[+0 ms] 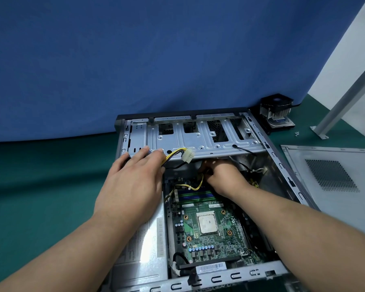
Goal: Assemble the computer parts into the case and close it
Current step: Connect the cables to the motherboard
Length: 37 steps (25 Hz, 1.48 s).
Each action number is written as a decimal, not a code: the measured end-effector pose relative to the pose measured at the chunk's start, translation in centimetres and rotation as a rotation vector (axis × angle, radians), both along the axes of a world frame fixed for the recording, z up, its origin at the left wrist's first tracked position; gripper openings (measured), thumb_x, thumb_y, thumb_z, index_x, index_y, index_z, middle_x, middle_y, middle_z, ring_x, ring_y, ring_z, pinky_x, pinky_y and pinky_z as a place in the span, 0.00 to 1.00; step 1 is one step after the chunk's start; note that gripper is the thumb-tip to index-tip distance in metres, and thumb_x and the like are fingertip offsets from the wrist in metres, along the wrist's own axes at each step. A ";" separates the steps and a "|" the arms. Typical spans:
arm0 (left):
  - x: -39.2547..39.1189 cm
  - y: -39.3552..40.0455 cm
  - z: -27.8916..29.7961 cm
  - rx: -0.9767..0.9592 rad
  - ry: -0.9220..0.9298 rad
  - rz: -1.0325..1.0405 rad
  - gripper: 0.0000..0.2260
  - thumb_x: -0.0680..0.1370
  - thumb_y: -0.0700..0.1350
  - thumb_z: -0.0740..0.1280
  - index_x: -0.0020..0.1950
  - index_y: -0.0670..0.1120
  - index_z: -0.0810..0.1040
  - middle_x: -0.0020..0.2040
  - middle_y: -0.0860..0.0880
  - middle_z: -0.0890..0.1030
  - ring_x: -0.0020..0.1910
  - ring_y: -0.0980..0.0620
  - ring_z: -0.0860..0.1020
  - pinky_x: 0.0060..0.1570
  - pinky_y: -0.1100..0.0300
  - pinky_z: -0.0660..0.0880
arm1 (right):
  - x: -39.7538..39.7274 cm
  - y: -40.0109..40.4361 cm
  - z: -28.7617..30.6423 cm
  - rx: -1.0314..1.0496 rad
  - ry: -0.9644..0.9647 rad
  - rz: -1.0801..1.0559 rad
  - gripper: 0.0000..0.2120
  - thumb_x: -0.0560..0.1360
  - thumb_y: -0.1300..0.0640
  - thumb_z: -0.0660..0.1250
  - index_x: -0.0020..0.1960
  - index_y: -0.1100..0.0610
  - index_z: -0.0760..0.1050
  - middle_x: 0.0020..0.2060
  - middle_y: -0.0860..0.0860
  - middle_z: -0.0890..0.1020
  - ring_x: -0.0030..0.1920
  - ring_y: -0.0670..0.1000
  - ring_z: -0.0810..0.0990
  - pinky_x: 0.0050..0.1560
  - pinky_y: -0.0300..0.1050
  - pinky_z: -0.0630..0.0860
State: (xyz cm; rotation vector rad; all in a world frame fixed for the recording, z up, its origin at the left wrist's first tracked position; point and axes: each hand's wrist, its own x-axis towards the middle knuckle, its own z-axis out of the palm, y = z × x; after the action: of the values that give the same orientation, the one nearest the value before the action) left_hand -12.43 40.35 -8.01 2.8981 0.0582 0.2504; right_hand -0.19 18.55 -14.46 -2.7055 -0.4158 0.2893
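Note:
The open grey computer case (282, 167) lies on its side on the green table. Inside it sits the green motherboard (219, 234) with its bare CPU (208, 224). My left hand (133, 184) rests on the case's left part, holding a bundle of yellow and black power cables whose white connector (188, 155) sticks out past the fingers. My right hand (223, 175) reaches under the drive bay bracket (198, 140), fingers curled around black and yellow cables; the fingertips are hidden under the bracket. The power supply (143, 245) lies under my left forearm.
The case's side panel (329, 186) with a mesh vent lies flat at the right. A CPU cooler with fan (277, 111) stands behind the case's far right corner. Small screws (297, 133) lie near a grey metal post's foot (320, 132). A blue backdrop rises behind.

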 end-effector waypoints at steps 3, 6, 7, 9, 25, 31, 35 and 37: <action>0.0 0.0 0.0 0.003 0.006 -0.003 0.13 0.85 0.54 0.54 0.69 0.58 0.68 0.70 0.60 0.77 0.78 0.58 0.62 0.78 0.51 0.55 | 0.1 0.4 0.0 -0.033 0.015 0.001 0.14 0.78 0.58 0.67 0.61 0.44 0.82 0.59 0.53 0.83 0.58 0.58 0.81 0.56 0.45 0.77; 0.0 0.1 0.0 0.003 0.012 -0.017 0.11 0.85 0.56 0.55 0.67 0.60 0.69 0.72 0.63 0.74 0.79 0.59 0.61 0.78 0.50 0.54 | -0.2 0.7 0.1 -0.064 0.013 0.027 0.17 0.77 0.60 0.66 0.62 0.45 0.81 0.59 0.54 0.83 0.57 0.59 0.81 0.54 0.46 0.77; 0.1 0.1 0.0 0.001 0.009 -0.023 0.11 0.84 0.56 0.56 0.66 0.60 0.69 0.73 0.63 0.73 0.79 0.59 0.61 0.78 0.50 0.54 | -0.2 0.7 0.2 -0.066 0.009 0.032 0.17 0.77 0.61 0.66 0.62 0.46 0.81 0.59 0.55 0.83 0.57 0.59 0.81 0.54 0.46 0.78; 0.2 0.2 0.1 -0.012 0.004 -0.032 0.11 0.84 0.58 0.57 0.65 0.61 0.71 0.74 0.64 0.71 0.79 0.59 0.61 0.78 0.50 0.54 | -0.5 0.6 0.7 -0.041 0.019 0.021 0.18 0.78 0.61 0.66 0.63 0.46 0.81 0.60 0.54 0.83 0.58 0.59 0.81 0.56 0.46 0.78; -0.2 0.1 1.1 -0.009 0.069 -0.092 0.21 0.79 0.70 0.49 0.66 0.68 0.73 0.79 0.64 0.64 0.81 0.59 0.54 0.77 0.49 0.49 | -6.5 0.4 10.5 0.031 -0.250 0.148 0.12 0.79 0.44 0.67 0.58 0.48 0.81 0.49 0.46 0.79 0.51 0.49 0.77 0.53 0.48 0.76; -0.3 0.3 1.0 -0.015 0.027 -0.073 0.29 0.77 0.73 0.49 0.77 0.68 0.56 0.77 0.64 0.67 0.81 0.61 0.54 0.78 0.51 0.49 | -7.0 -2.4 9.6 -0.146 -0.137 0.081 0.08 0.77 0.43 0.69 0.48 0.46 0.82 0.33 0.45 0.80 0.33 0.44 0.77 0.29 0.43 0.68; -0.2 0.2 0.9 -0.007 0.015 -0.069 0.28 0.78 0.72 0.50 0.78 0.68 0.57 0.78 0.66 0.65 0.81 0.62 0.53 0.78 0.53 0.48 | -6.9 -5.1 8.4 -0.347 0.018 0.133 0.04 0.76 0.51 0.73 0.49 0.49 0.80 0.43 0.48 0.83 0.44 0.52 0.81 0.40 0.45 0.75; -0.2 0.2 0.9 -0.002 0.015 -0.068 0.28 0.78 0.72 0.50 0.78 0.68 0.57 0.78 0.67 0.64 0.81 0.62 0.53 0.78 0.53 0.48 | -6.5 -4.9 7.2 -0.422 0.055 0.188 0.05 0.76 0.57 0.71 0.48 0.52 0.75 0.47 0.52 0.81 0.49 0.56 0.81 0.46 0.48 0.78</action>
State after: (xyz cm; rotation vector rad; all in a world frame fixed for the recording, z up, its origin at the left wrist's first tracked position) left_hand -12.64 40.55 -7.07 2.8932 -0.0370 0.2170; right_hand -6.69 13.66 -7.24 -3.0599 -0.6595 0.5583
